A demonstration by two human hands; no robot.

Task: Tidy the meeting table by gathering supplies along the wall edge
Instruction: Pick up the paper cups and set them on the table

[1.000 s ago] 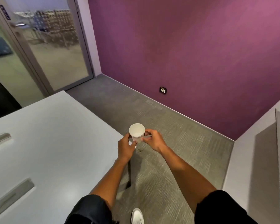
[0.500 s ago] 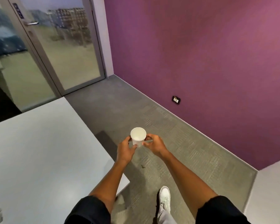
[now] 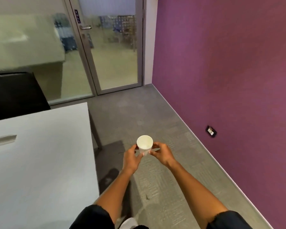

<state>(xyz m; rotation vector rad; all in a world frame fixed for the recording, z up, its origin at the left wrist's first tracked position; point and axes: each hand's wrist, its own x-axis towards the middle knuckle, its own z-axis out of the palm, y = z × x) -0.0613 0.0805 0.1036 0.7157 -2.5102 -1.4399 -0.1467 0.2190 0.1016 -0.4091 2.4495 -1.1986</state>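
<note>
White paper cup [image 3: 144,143], upright, gripped between left hand [image 3: 132,158] and right hand [image 3: 162,154]; over carpet [image 3: 139,113], beside worktop [image 3: 40,154] edge.

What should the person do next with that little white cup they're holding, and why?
Probably swing it left and set it down on the white table. The paper cup is upright, held by the left hand and right hand out over the grey carpet, beside the table, not above it. It cannot be tidied until it rests on the tabletop.
</note>
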